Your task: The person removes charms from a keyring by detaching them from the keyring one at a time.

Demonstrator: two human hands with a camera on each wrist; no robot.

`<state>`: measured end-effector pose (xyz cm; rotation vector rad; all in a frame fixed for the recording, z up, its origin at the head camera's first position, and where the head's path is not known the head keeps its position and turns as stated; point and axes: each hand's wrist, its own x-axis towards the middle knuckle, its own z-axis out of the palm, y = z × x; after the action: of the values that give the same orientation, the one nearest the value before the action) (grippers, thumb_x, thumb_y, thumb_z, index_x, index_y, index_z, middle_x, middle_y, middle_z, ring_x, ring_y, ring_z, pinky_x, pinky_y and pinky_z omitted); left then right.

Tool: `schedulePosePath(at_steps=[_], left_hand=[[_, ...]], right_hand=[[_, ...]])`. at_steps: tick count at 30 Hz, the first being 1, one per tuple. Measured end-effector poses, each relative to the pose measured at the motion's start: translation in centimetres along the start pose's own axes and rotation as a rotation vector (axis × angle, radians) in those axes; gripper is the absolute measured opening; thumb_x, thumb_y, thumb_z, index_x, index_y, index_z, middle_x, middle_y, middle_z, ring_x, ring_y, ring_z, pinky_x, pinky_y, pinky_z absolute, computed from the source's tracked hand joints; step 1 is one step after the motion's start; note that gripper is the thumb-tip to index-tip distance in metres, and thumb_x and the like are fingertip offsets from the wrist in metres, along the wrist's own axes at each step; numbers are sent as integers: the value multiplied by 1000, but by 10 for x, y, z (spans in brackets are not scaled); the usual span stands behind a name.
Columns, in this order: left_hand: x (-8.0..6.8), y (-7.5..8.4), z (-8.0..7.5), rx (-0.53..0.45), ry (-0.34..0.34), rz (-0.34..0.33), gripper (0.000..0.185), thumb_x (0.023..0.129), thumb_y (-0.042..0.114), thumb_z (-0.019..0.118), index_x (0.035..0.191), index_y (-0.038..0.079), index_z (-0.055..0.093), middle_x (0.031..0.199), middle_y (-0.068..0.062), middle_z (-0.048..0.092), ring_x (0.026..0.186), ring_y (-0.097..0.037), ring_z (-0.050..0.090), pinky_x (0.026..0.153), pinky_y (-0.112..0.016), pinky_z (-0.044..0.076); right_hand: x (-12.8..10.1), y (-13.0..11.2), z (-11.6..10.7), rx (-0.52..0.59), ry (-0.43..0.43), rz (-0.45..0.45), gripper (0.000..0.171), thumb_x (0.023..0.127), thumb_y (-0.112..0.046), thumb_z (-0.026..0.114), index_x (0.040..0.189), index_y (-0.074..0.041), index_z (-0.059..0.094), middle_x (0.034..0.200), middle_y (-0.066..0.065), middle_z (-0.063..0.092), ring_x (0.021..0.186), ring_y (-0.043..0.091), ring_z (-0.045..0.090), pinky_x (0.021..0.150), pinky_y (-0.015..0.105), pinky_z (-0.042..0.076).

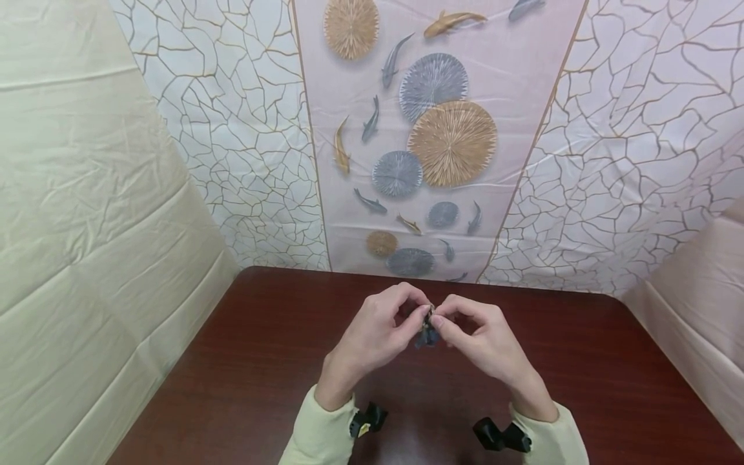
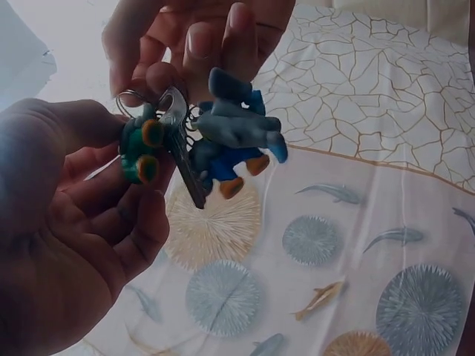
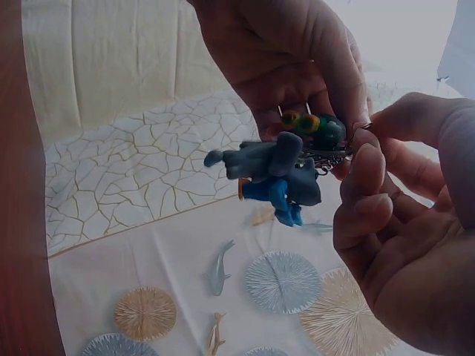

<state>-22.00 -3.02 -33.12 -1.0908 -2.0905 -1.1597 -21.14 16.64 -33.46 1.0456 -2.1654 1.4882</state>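
Both hands meet above the table around a bunch of keyring charms. A metal key hangs from it, along with a green charm with orange ends and a grey-and-blue figure charm. Finger and thumb of the left hand grip the bunch near the green charm. Opposite, the right hand pinches the thin metal split ring at the top. In the right wrist view the grey-and-blue figure dangles below the fingers, while the fingertips partly hide the ring.
A dark reddish-brown table lies under the hands. Behind it hangs a patterned cloth with fish and round discs, and a cream cloth stands at the left. Black wrist devices sit at both sleeves.
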Motion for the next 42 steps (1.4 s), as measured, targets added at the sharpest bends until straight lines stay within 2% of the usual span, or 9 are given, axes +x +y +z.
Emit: schedulePosePath(at_steps=[5, 10, 15, 23, 27, 30, 33, 38, 42], left_hand=[[0, 1, 1, 14, 2, 17, 5, 92, 5, 64, 96, 8, 63, 87, -1, 66, 75, -5, 58, 67, -14, 48], [0, 1, 1, 55, 10, 54, 6, 92, 6, 65, 97, 9, 64, 90, 0, 66, 78, -6, 56, 69, -14, 46], [1, 1, -1, 53, 9, 66, 6, 92, 7, 65, 98, 10, 64, 92, 0, 66, 78, -5, 55, 69, -11, 45], [0, 2, -3, -10, 10, -5, 5, 93, 7, 65, 97, 10, 63, 85, 1, 64, 69, -3, 52, 63, -10, 45], [0, 2, -3, 13, 15, -11, 5, 92, 7, 65, 96, 10, 63, 86, 2, 64, 71, -4, 52, 64, -10, 44], [0, 2, -2, 40, 13, 12, 6, 92, 8, 65, 97, 10, 64, 88, 1, 66, 73, -7, 52, 65, -12, 43], [1, 2, -2, 54, 7, 30, 6, 92, 8, 65, 98, 10, 65, 90, 1, 66, 75, -9, 54, 66, -16, 45], [0, 2, -2, 76, 21, 56, 7, 92, 8, 66, 99, 10, 66, 92, 1, 68, 79, -8, 56, 68, -16, 47], [0, 2, -3, 72, 28, 43, 8, 92, 9, 67, 100, 10, 66, 93, 1, 68, 79, -7, 56, 70, -13, 46]], right_hand=[[0, -1, 0, -22, 14, 44, 18, 94, 1, 60, 87, -14, 67, 64, 0, 55, 49, 15, 51, 47, 24, 46], [-1, -1, -1, -18, 21, 66, 15, 93, 1, 62, 90, -14, 67, 63, -1, 54, 49, 12, 50, 45, 24, 44], [-1, 1, -1, 14, 20, 2, 16, 90, 6, 63, 91, -10, 67, 67, -3, 54, 53, 9, 50, 45, 24, 43], [1, 2, 2, 75, 33, -108, 21, 85, 13, 63, 91, -6, 68, 72, -1, 56, 59, 8, 52, 47, 23, 43], [0, 1, 1, 35, 24, -34, 18, 90, 8, 61, 89, -9, 67, 70, -3, 56, 55, 13, 52, 46, 24, 44], [0, 0, 0, -1, 18, 48, 17, 94, 2, 59, 87, -12, 66, 68, -3, 57, 51, 14, 52, 44, 25, 44], [-1, -1, -1, -9, 20, 91, 15, 95, 0, 59, 90, -13, 66, 68, 1, 57, 49, 15, 51, 43, 26, 44], [-2, -2, -1, 0, 22, 98, 15, 92, 2, 62, 93, -13, 66, 67, -1, 56, 48, 11, 51, 42, 25, 44], [-1, -1, -1, 6, 20, 62, 17, 90, 4, 63, 93, -12, 67, 66, -2, 55, 49, 11, 51, 42, 24, 43]])
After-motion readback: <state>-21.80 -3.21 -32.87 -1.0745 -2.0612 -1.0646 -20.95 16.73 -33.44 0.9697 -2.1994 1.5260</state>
